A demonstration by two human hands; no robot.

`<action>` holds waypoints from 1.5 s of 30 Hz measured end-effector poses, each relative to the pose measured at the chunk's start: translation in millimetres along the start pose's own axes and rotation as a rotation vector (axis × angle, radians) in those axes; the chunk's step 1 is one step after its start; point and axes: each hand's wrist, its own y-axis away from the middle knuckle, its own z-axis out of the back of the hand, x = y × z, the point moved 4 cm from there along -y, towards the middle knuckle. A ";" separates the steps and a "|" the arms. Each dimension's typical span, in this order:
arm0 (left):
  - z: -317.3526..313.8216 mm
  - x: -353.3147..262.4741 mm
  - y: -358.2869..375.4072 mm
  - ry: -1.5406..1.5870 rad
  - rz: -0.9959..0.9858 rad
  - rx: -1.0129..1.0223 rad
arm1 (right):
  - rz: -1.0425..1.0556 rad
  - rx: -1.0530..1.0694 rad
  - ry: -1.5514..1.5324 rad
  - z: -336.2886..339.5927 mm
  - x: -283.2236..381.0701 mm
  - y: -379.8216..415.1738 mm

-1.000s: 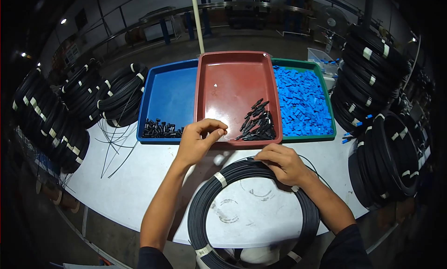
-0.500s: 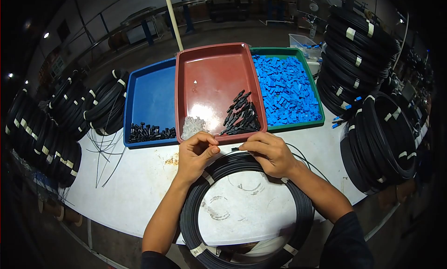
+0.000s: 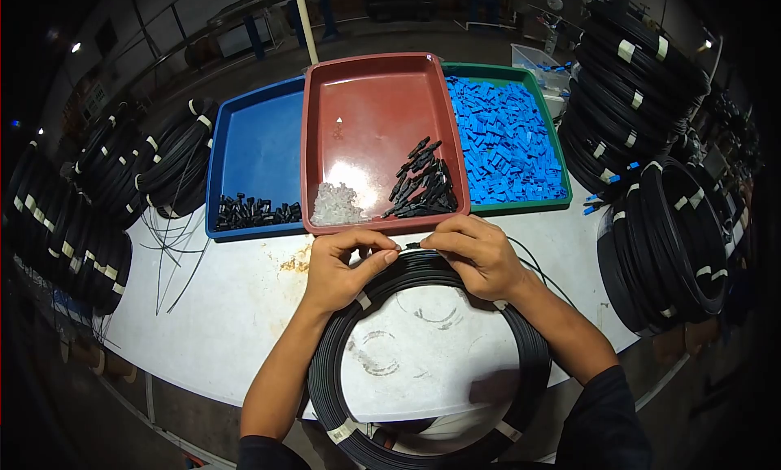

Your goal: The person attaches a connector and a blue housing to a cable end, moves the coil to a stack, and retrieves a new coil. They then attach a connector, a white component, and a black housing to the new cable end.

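My right hand (image 3: 482,257) pinches a small black connector (image 3: 412,246) whose tip shows past the fingertips. Close on its left, my left hand (image 3: 348,266) has thumb and forefinger pressed together; whatever is between them is too small to make out. Both hands are above the far side of a large coil of black cable (image 3: 533,364), bound with pale tape, which hangs over the table's near edge. Loose black cable (image 3: 537,271) loops out to the right behind my right hand.
Ahead stand a blue tray (image 3: 256,136) of short black parts, a red tray (image 3: 366,104) with clear pieces (image 3: 335,205) and black connectors (image 3: 425,185), and a green tray (image 3: 561,177) of blue pieces (image 3: 504,144). Taped cable coils flank the white table (image 3: 203,332) at left (image 3: 69,226) and right (image 3: 667,242).
My left hand has come nearer to my right, narrowing the gap between the fingertips. The right hand still pinches the connector. The view has shifted slightly.
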 end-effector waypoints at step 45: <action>-5.2 -11.0 1.1 -0.107 -0.036 0.062 | 0.006 0.002 -0.024 -5.4 0.1 2.2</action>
